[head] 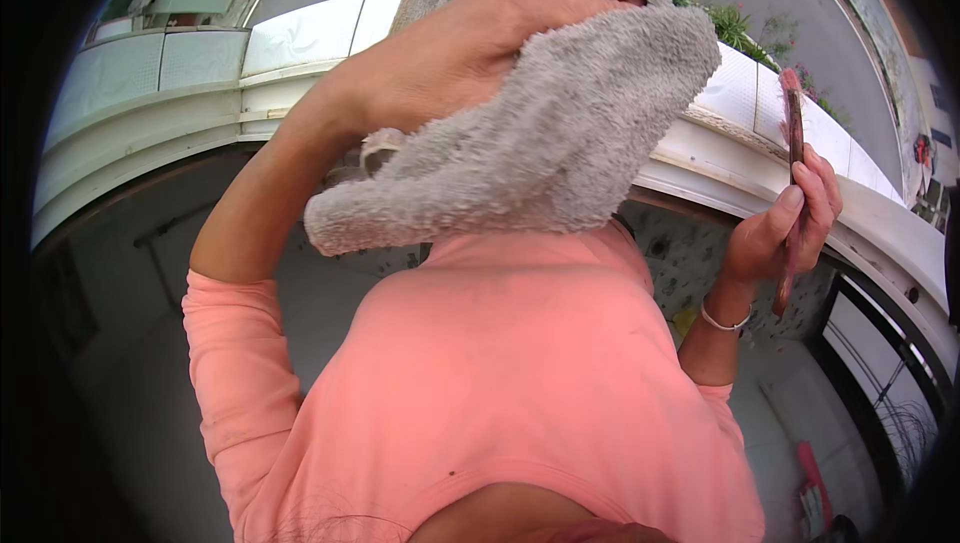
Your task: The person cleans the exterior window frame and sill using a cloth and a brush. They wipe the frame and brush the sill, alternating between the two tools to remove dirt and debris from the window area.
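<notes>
My left hand grips a thick grey terry cloth, which hangs in folds in front of my chest and hides some fingers. Away to the right, my right hand holds a thin brown stick-like thing close to upright. Pink fibres run along its upper part and stick out at the top; its exact kind cannot be told. Its lower end shows below my fingers. The two hands are well apart.
Beyond my hands curves a white ledge with pale panels along its outer side. Green plants grow behind it, by a grey road. A black-framed panel and a pink thing are at lower right.
</notes>
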`<state>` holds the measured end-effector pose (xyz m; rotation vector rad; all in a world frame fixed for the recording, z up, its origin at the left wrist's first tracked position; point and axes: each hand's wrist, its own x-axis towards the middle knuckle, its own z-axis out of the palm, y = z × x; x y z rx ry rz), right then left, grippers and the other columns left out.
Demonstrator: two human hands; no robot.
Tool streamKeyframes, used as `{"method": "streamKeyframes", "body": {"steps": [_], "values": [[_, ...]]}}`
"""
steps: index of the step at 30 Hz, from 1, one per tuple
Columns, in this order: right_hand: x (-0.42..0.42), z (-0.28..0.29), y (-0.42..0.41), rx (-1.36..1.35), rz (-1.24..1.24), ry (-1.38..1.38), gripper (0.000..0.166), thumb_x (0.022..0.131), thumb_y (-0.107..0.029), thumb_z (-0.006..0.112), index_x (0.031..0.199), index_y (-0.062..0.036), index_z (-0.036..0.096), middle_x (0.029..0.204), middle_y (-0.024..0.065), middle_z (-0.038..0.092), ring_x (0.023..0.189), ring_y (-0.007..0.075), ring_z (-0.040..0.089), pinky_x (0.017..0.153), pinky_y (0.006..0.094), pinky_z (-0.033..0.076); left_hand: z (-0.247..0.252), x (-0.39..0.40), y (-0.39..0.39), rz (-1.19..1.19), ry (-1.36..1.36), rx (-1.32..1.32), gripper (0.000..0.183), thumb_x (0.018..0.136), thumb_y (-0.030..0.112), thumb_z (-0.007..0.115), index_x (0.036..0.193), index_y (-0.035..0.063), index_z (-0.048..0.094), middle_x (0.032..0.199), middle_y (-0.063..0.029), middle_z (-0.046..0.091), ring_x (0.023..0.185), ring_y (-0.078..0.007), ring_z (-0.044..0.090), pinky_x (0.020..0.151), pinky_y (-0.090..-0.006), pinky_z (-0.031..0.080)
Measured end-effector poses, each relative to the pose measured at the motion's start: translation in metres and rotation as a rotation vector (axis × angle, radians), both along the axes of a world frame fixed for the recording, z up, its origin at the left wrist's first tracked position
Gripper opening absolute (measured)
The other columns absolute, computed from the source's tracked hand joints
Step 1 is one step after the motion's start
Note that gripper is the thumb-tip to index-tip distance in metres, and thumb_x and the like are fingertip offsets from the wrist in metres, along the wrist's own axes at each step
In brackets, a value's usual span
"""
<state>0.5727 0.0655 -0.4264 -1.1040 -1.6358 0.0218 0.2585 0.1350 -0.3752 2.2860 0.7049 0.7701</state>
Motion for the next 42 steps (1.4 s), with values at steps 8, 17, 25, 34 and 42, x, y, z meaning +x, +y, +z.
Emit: {"method": "streamKeyframes", "body": {"steps": [8,17,25,34,42], "values": [[0.022,0.018,-0.003,-0.069,0.024,-0.140,0.020,0.090,0.002,0.055,0.107,0.0035,0.065,0.115,0.0181,0.066,0.107,0.0282,0.062,0.097,0.0400,0.048,-0.016,0.099,-0.032,0.132,0.395,0.107,0.069,0.077,0.019,0.070,0.142,0.0303,0.050,0.141,-0.0127,0.044,0.127,-0.0357,0.042,0.107,-0.0460,0.037],[0.031,0.022,0.003,-0.123,0.024,-0.376,0.018,0.085,0.001,0.065,0.101,-0.0003,0.070,0.107,0.0126,0.071,0.103,0.0248,0.064,0.094,0.0358,0.047,0.001,0.070,-0.034,0.110,0.564,0.270,0.068,0.082,0.023,0.070,0.146,0.0280,0.047,0.148,-0.0123,0.041,0.130,-0.0323,0.043,0.107,-0.0435,0.036],[0.034,0.017,0.000,-0.085,0.055,-0.112,0.017,0.084,0.001,0.064,0.101,0.0012,0.069,0.108,0.0161,0.069,0.103,0.0248,0.063,0.095,0.0374,0.049,0.053,-0.022,-0.042,0.180,1.000,-0.116,0.103,0.070,0.022,0.076,0.156,0.0164,0.019,0.158,-0.0232,0.013,0.142,-0.0453,0.021,0.114,-0.0559,0.021],[0.030,0.067,0.024,-0.337,0.900,0.666,0.036,0.101,-0.031,0.044,0.117,-0.0011,0.057,0.099,0.0172,0.064,0.089,0.0305,0.061,0.081,0.0427,0.052,0.013,-0.100,-0.066,0.425,0.549,-0.091,0.105,0.065,0.051,0.087,0.149,0.0101,0.039,0.158,-0.0232,0.014,0.144,-0.0432,0.018,0.116,-0.0523,0.022],[-0.125,0.093,0.028,-0.585,1.010,0.303,0.021,0.093,-0.002,0.053,0.111,0.0056,0.061,0.093,0.0154,0.067,0.083,0.0242,0.065,0.081,0.0353,0.053,0.000,-0.123,-0.106,0.665,0.233,0.079,0.066,0.087,0.035,0.072,0.142,0.0068,0.050,0.143,-0.0129,0.050,0.137,-0.0279,0.042,0.114,-0.0405,0.030]]}}
